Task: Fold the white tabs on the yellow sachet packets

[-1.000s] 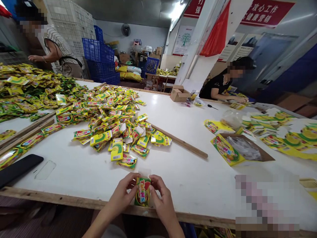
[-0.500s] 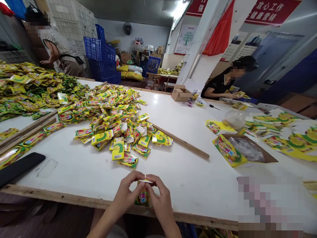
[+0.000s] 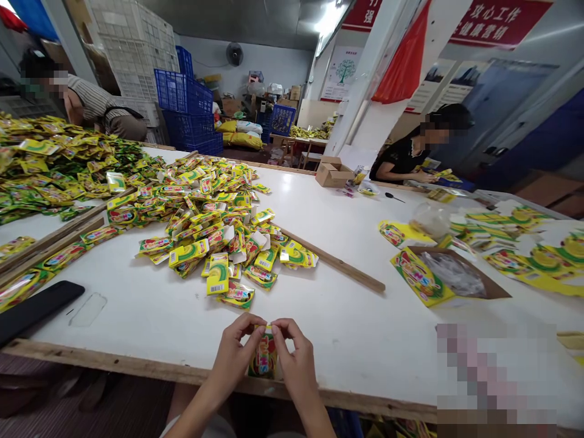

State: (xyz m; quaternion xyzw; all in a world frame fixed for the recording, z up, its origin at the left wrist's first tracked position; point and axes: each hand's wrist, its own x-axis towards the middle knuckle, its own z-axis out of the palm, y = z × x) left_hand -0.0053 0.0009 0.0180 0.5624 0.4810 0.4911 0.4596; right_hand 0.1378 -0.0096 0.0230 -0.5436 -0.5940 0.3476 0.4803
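Both my hands hold one small yellow, green and red box (image 3: 264, 358) upright at the near edge of the white table (image 3: 365, 340). My left hand (image 3: 237, 353) pinches its top left corner and my right hand (image 3: 292, 359) pinches its top right corner, fingertips almost meeting over the closed top. A large heap of the same small boxes (image 3: 210, 213) lies on the table beyond my hands.
A wooden strip (image 3: 333, 263) lies slantwise right of the heap. An open carton with clear plastic pieces (image 3: 449, 277) and flat yellow sheets (image 3: 524, 243) lie at right. A black phone (image 3: 36, 307) rests at left. One person (image 3: 86, 109) bends at back left; another (image 3: 410, 155) sits at back right.
The white top flap that stood open has been folded down and pressed shut by my fingertips. The person at back left has bent lower over the far pile.
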